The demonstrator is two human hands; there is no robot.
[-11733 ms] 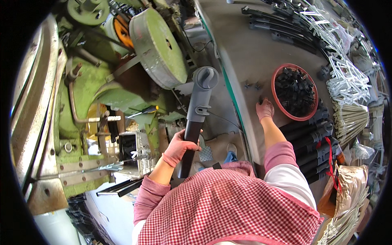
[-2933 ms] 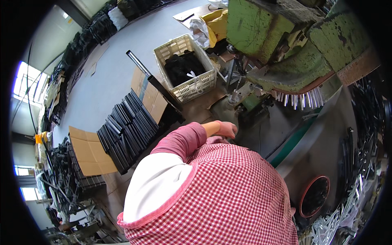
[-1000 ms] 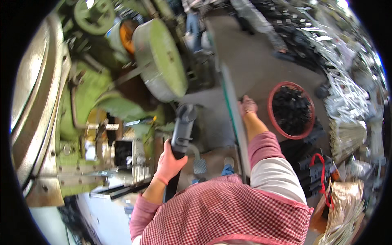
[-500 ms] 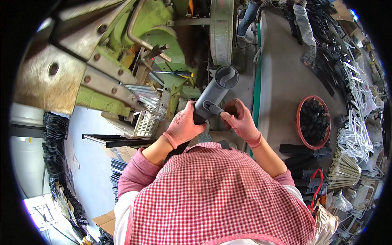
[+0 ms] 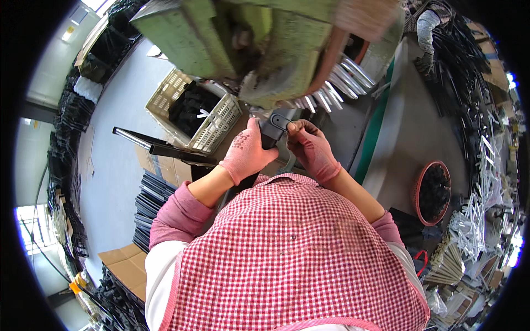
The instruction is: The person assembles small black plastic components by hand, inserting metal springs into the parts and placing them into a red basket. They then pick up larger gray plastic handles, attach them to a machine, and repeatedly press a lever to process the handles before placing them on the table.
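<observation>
A dark grey tube fitting (image 5: 270, 132) is gripped in my left hand (image 5: 249, 153), which wears a pink glove with its fingers wrapped round the tube. On the fitting's right side is a rounded grey tab (image 5: 280, 121). My right hand (image 5: 316, 153), also in a pink glove, pinches at the end of that tab with thumb and fingertips. Beyond my hands, the fitting's far end is hidden at the underside of a green metal machine (image 5: 281, 66).
A cream plastic crate (image 5: 221, 122) of black parts stands left of my hands, near black tubes (image 5: 179, 155). Shiny rods (image 5: 348, 77) lie beyond. At right, a red basket (image 5: 416, 194) holds black pieces. A co-worker's sleeve (image 5: 426, 34) shows at top right.
The view has swung, and the green machine now looms over the fitting. The fitting's round open end, visible before, is now hidden there. Both hands keep their hold on it.
</observation>
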